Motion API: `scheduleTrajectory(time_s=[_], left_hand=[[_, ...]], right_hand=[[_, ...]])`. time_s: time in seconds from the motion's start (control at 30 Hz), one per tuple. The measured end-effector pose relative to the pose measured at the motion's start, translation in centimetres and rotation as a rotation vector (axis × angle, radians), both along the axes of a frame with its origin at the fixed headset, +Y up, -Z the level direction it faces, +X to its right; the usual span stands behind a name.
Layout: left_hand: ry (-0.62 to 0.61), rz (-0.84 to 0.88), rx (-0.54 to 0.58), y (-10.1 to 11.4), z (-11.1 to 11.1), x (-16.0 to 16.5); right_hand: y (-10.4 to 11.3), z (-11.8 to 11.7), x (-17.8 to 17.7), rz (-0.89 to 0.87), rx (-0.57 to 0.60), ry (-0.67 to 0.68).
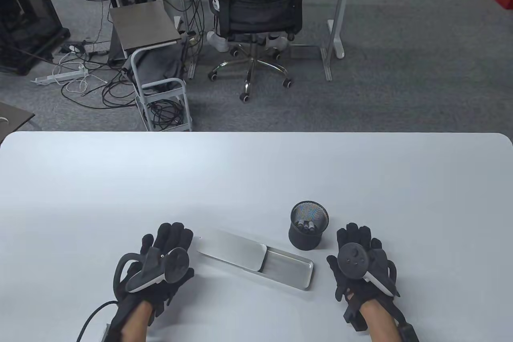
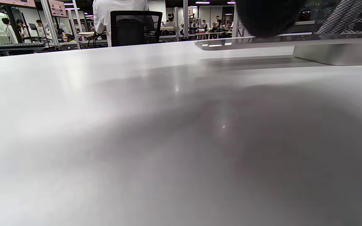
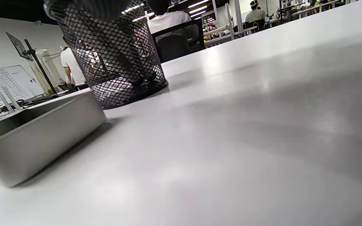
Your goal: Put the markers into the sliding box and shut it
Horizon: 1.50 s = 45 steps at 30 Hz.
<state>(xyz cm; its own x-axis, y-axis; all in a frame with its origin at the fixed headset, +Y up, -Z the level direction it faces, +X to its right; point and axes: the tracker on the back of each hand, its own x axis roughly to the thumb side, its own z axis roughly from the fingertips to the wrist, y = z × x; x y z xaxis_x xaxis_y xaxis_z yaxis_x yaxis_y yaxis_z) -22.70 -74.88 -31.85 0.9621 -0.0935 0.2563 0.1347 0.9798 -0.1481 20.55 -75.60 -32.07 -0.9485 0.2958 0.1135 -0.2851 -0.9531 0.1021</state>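
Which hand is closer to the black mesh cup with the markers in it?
Right. The right hand lies flat on the table just right of the mesh cup, slightly nearer the person. The left hand rests beyond the sliding box's far end, well left of the cup.

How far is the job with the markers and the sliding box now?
Done: the sliding box lies partly open, its tray bare. In hand: nothing; the left hand and right hand rest flat on the table. Left: the markers stand in the mesh cup; all must go in, then close the lid.
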Motion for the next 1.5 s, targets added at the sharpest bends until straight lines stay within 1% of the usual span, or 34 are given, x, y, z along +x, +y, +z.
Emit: scheduleTrajectory(time_s=[0.57, 0.97, 1.1, 1.33, 1.5], left_hand=[[-0.023, -0.02, 0.038, 0.6, 0.1, 0.6], [-0.037, -0.021, 0.042, 0.5, 0.2, 0.9], [-0.037, -0.025, 0.032, 0.5, 0.2, 1.0], [-0.047, -0.034, 0.064, 1.2, 0.4, 1.3], [-0.052, -0.037, 0.058, 1.2, 0.5, 1.4]], right_hand=[[0.8, 0.3, 0.6, -0.011, 0.047, -0.026], [1.4, 0.2, 1.0, -0.05, 0.088, -0.027], [2.4, 0.6, 1.3, -0.105, 0.163, -0.043], [3.4, 0.9, 1.3, -0.1, 0.213, -0.038], [5.3, 0.7, 0.7, -0.149, 0.301, -0.029]])
